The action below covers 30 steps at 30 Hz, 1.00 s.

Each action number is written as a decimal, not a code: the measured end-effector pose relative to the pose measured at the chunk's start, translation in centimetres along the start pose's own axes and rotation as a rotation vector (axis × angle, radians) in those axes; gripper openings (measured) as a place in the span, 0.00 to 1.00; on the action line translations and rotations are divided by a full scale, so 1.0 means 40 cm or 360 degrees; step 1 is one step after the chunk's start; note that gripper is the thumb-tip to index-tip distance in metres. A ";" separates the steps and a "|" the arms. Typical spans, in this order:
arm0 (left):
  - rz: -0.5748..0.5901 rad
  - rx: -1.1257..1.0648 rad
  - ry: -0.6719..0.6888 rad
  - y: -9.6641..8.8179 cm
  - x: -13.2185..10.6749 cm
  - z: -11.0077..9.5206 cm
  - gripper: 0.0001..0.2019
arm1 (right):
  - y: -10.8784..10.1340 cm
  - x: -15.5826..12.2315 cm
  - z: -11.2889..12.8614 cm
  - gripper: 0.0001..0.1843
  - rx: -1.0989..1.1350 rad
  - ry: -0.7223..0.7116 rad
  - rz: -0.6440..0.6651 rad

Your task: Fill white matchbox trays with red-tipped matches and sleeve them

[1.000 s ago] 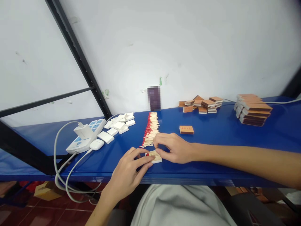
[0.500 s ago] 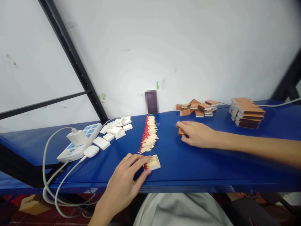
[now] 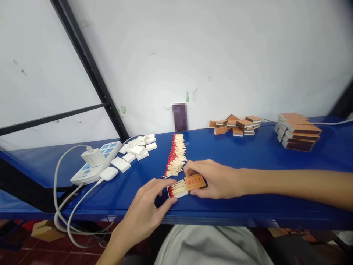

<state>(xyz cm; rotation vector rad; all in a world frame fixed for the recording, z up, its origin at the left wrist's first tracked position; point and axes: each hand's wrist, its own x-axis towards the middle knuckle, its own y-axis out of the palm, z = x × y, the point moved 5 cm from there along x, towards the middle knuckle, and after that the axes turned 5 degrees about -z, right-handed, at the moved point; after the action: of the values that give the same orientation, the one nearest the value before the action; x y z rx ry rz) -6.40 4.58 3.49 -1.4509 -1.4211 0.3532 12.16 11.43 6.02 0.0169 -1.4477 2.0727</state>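
My left hand pinches the left end of a white matchbox tray between thumb and fingers. Red-tipped matches fill this tray. Gripped in my right hand is an orange-brown matchbox sleeve with red characters on top. The sleeve's left end meets the tray's right end; whether the tray has entered it I cannot tell. Behind the tray, a long row of loose matches lies on the blue shelf, red heads to the left.
White trays are heaped at the left, beside a power strip with cables and a white earbud case. Several sleeves lie at the back right, near stacked matchboxes. A dark pixelated object leans against the wall.
My right hand has come left and nearer with the sleeve, from the right part of the shelf to the filled tray. My left hand stays at the tray.
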 end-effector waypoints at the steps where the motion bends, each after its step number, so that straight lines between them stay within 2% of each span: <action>1: 0.0009 -0.0011 -0.0022 0.000 0.001 0.003 0.15 | -0.001 0.001 -0.005 0.15 0.0023 -0.0026 0.0012; 6: 0.0074 -0.0092 -0.0056 0.001 -0.003 0.013 0.16 | -0.001 -0.002 -0.012 0.16 0.0107 -0.0146 0.0143; 11: 0.0124 -0.0187 -0.0069 0.004 0.007 0.003 0.18 | 0.011 0.011 0.000 0.17 0.0219 -0.0195 0.0151; 18: 0.0208 -0.0277 0.0200 0.016 0.084 -0.038 0.25 | 0.033 0.019 0.020 0.19 0.0338 -0.0417 0.0077; 24: 0.0309 -0.0313 0.0357 0.043 0.093 -0.036 0.28 | 0.035 -0.005 0.029 0.15 0.0405 -0.0693 0.0004; 27: 0.0268 -0.0328 0.0489 0.044 0.090 -0.047 0.29 | 0.022 -0.019 0.044 0.15 0.0382 -0.0803 -0.0036; 30: 0.0192 -0.0232 0.0616 0.027 0.091 -0.052 0.30 | -0.021 -0.039 0.047 0.14 0.0303 -0.0822 -0.0061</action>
<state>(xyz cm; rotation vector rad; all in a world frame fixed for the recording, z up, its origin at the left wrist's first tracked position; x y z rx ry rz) -3.23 7.06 5.09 -1.6250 -1.0668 0.0367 13.26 9.27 6.98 0.6950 -1.5054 2.2676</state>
